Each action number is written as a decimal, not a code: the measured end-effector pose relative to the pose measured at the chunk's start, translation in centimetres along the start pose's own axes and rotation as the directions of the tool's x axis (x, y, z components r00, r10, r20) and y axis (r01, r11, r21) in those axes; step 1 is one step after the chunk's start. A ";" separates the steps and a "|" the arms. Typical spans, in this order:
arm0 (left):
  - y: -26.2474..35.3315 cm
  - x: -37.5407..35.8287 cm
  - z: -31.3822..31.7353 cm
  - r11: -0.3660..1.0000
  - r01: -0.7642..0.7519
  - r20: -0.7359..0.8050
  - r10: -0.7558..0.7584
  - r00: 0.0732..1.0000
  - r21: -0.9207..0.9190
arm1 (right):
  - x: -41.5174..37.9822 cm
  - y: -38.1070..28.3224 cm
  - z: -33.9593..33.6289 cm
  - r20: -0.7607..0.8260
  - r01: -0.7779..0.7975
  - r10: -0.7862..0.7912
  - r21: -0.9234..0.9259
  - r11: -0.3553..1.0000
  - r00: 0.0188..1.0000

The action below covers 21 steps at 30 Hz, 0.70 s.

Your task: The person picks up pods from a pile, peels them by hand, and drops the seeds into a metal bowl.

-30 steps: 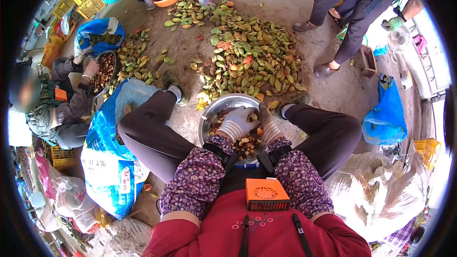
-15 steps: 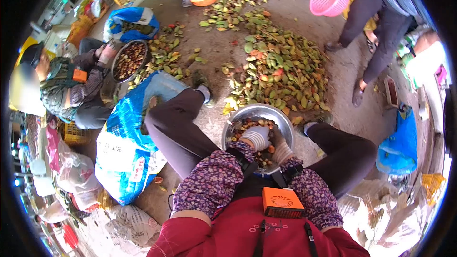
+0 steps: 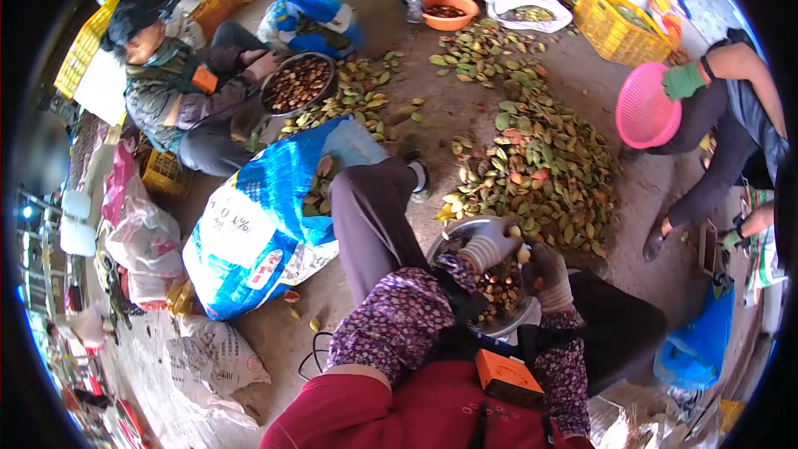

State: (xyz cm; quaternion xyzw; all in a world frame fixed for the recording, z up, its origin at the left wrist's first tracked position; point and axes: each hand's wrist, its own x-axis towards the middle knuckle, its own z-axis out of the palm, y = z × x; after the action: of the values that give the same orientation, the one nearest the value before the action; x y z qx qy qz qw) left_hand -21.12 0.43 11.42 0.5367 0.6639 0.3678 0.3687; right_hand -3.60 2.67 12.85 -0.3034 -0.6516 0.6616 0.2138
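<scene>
My left hand (image 3: 494, 244), in a pale glove with a striped cuff, is above the metal bowl (image 3: 439, 243). Its fingers are closed around a small roundish tan piece (image 3: 514, 233). Close beside it, over the bowl's right side, my right hand (image 3: 549, 273) is in a darker, soiled glove. It appears curled, with a small pale piece (image 3: 523, 256) at its fingertips; its palm is hidden. Brown nut-like pieces (image 3: 499, 293) lie in the bowl, which sits between my legs. Beyond it spreads a heap of green and brown pods or husks (image 3: 532, 179).
A blue-and-white sack (image 3: 237, 233) lies left of my leg. Another person (image 3: 179, 104) sits at the left by a bowl of brown pieces (image 3: 299, 83). At the right, a person's green-gloved hand (image 3: 683, 81) holds a pink basket (image 3: 647, 106). A yellow crate (image 3: 619, 29) stands behind.
My hands have come up from among the pieces in the bowl and now hold small pieces above it. My view has shifted. The person with the pink basket is bent lower.
</scene>
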 end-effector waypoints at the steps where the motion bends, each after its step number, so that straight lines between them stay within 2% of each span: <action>1: 0.0 0.1 0.3 0.999 -0.019 -0.075 0.016 0.997 -0.042 | -0.3 -0.1 -0.8 0.050 -0.160 0.181 0.726 0.669 0.982; 2: 1.1 -0.2 0.2 0.994 0.011 -0.102 -0.022 0.994 -0.110 | 0.0 -1.9 0.7 -0.169 -0.059 0.116 0.311 0.949 0.979; 3: -1.6 0.8 2.6 0.970 -0.062 -0.185 0.019 0.983 -0.233 | 0.4 -2.5 2.0 -0.306 0.007 0.035 0.137 0.991 0.951; 4: 1.0 -0.2 1.6 0.900 -0.027 -0.187 -0.061 0.980 -0.435 | 0.7 -3.0 3.2 -0.435 0.026 -0.046 -0.053 0.998 0.899; 5: -0.2 0.4 2.0 0.943 0.059 -0.175 -0.123 0.977 -0.328 | 1.2 -2.5 3.9 -0.532 0.112 -0.052 0.082 0.990 0.845; 6: 1.8 -0.5 0.9 0.892 0.074 -0.149 -0.156 0.976 -0.446 | 1.0 -2.5 4.0 -0.543 0.072 0.032 0.169 0.983 0.839; 7: 1.0 -0.6 1.4 0.785 -0.075 -0.174 -0.042 0.984 -0.615 | 0.7 -2.6 3.8 -0.541 0.036 0.111 0.254 0.966 0.834; 8: 1.8 -1.0 0.9 0.777 -0.061 -0.160 -0.051 0.986 -0.626 | 0.2 -3.2 3.5 -0.489 -0.016 0.159 0.285 0.958 0.857; 9: 2.9 -1.6 0.2 0.772 -0.049 -0.150 -0.060 0.987 -0.634 | -0.1 -4.1 3.5 -0.502 -0.010 0.155 0.281 0.960 0.851; 11: 3.7 -2.0 0.1 0.795 -0.081 -0.186 -0.040 0.982 -0.601 | -0.4 -6.2 3.6 -0.461 0.122 0.096 0.421 0.899 0.882; 12: 3.3 -2.2 0.1 0.795 -0.030 -0.145 -0.073 0.987 -0.605 | -0.5 -7.3 3.8 -0.500 0.155 0.039 0.341 0.927 0.865; 13: 2.7 -2.3 -0.2 0.797 0.017 -0.116 -0.109 0.987 -0.604 | -0.6 -6.6 3.2 -0.517 0.131 0.049 0.306 0.943 0.855; 14: 1.7 -2.5 0.2 0.924 -0.252 -0.268 0.175 0.947 -0.287 | -1.2 -7.2 3.2 -0.544 0.155 0.046 0.318 0.935 0.838; 15: 0.4 -2.2 0.5 0.942 -0.306 -0.234 0.269 0.934 -0.139 | -1.8 -8.2 3.4 -0.551 0.179 0.039 0.335 0.925 0.833; 16: 1.3 -3.3 0.3 0.956 -0.278 -0.341 0.292 0.894 0.090 | -2.0 -9.0 3.7 -0.578 0.227 -0.008 0.308 0.924 0.816; 17: -2.9 -1.6 1.6 0.957 -0.278 -0.351 0.288 0.891 0.079 | -1.7 -8.9 3.7 -0.591 0.274 -0.055 0.289 0.917 0.805; 18: 3.3 -4.2 -1.9 0.940 -0.304 -0.267 0.335 0.903 0.153 | -1.4 -9.2 3.9 -0.589 0.312 -0.075 0.312 0.897 0.804; 19: 3.0 -3.7 -1.5 0.937 -0.335 -0.337 0.285 0.897 -0.098 | -1.3 -9.6 4.3 -0.585 0.352 -0.062 0.396 0.848 0.808; 21: 5.9 -4.1 -4.0 0.743 -0.456 -0.334 0.323 0.885 -0.490 | -1.1 -10.4 4.8 -0.553 0.379 0.022 0.599 0.706 0.833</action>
State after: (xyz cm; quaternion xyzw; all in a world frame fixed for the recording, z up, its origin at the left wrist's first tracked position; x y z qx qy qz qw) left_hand -21.40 -3.11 18.87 0.4877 0.4375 0.6725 0.3441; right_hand -7.28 -1.00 23.17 -0.3018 -0.3033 0.7216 0.5442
